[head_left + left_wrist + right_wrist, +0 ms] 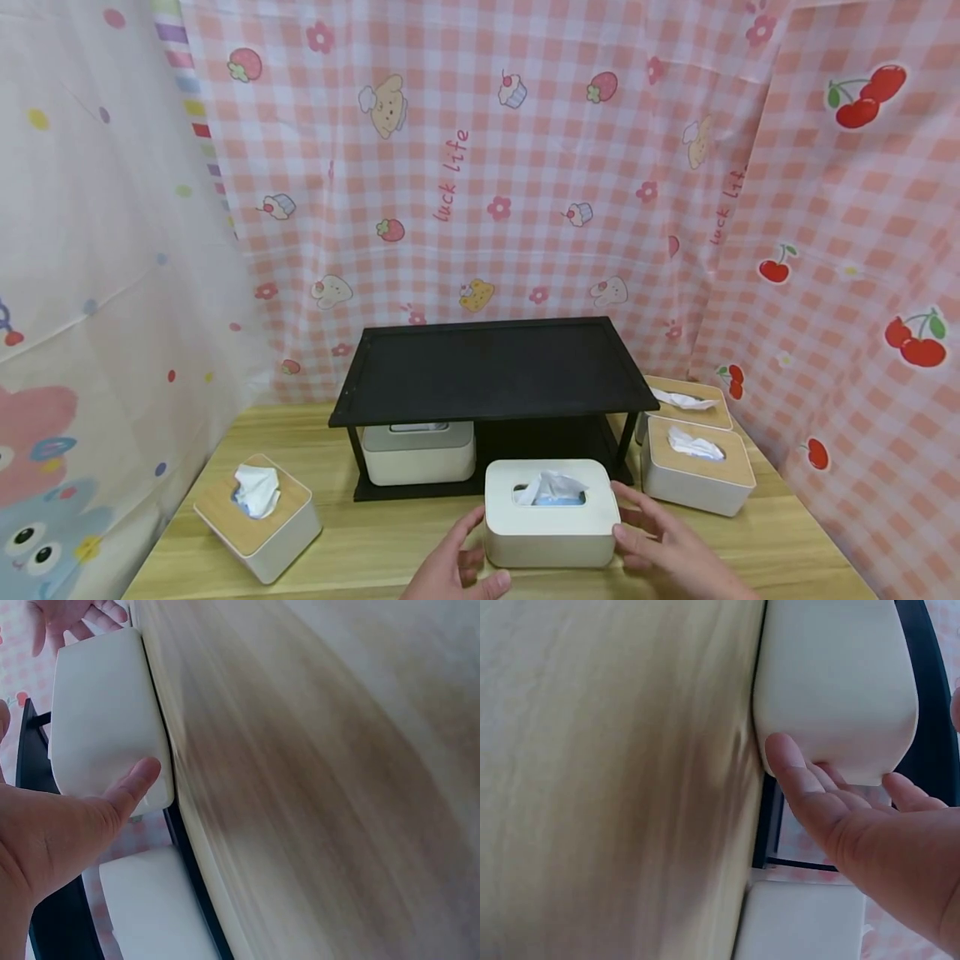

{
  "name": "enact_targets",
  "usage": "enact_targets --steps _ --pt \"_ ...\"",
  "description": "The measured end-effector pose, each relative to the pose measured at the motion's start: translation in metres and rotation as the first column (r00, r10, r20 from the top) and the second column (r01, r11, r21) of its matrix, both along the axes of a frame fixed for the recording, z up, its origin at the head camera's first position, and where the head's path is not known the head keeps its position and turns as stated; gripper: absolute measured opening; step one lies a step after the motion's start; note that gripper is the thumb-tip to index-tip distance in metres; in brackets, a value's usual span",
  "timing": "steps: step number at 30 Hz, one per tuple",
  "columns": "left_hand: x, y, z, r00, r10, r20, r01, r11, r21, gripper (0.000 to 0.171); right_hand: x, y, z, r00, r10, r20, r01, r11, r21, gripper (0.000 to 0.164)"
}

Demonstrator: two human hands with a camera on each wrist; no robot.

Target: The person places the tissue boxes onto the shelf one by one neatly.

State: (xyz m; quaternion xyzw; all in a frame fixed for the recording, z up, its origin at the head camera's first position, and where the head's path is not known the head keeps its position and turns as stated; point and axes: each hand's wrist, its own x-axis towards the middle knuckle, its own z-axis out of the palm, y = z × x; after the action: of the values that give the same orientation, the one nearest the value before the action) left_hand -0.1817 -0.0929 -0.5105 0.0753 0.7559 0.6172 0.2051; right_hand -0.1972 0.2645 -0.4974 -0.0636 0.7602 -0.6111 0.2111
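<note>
A white tissue box (551, 550) with a tissue in its top slot sits at the front right of a low black shelf rack (495, 375). My left hand (457, 562) is at its left side, the index finger touching the wall. In the head view, that thumb lies below the front edge, apart from the box. At the right end, my right hand (667, 542) grips the box (832, 690), thumb at the front corner and fingers along the side. In the left wrist view, the left thumb (139, 780) crosses before the box's corner.
A grey-topped tissue box (418, 462) stands inside the rack on the left. One wood-topped tissue box (258, 517) sits angled at the table's left. Two more, a nearer box (697, 479) and a farther box (720, 408), stand right of the rack. Patterned curtains (487, 167) surround the table.
</note>
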Motion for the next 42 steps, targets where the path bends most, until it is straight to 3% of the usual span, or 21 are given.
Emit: enact_targets --steps 5,11,28,37,42 --pt "0.001 0.001 0.000 1.000 -0.001 0.007 0.000 0.999 0.045 0.097 -0.001 0.003 -0.002 0.998 0.023 0.056 -0.021 0.999 -0.039 0.077" --pt "0.001 0.001 -0.002 1.000 -0.008 0.008 0.008 0.997 0.075 0.097 -0.001 0.005 -0.005 0.997 0.053 0.058 -0.049 0.996 -0.069 0.076" --pt "-0.001 0.000 -0.007 0.999 -0.040 0.021 0.037 0.993 0.116 0.099 -0.002 0.001 -0.006 0.997 0.025 0.070 -0.021 0.998 -0.066 0.079" --pt "-0.003 -0.001 -0.008 0.996 -0.051 0.079 0.033 0.977 0.211 0.098 -0.006 0.002 -0.007 0.996 0.032 0.080 -0.026 0.997 -0.077 0.079" --pt "-0.004 -0.001 -0.010 0.992 -0.043 0.115 0.018 0.977 0.212 0.100 -0.006 0.003 -0.009 0.995 0.031 0.098 -0.020 0.995 -0.102 0.079"
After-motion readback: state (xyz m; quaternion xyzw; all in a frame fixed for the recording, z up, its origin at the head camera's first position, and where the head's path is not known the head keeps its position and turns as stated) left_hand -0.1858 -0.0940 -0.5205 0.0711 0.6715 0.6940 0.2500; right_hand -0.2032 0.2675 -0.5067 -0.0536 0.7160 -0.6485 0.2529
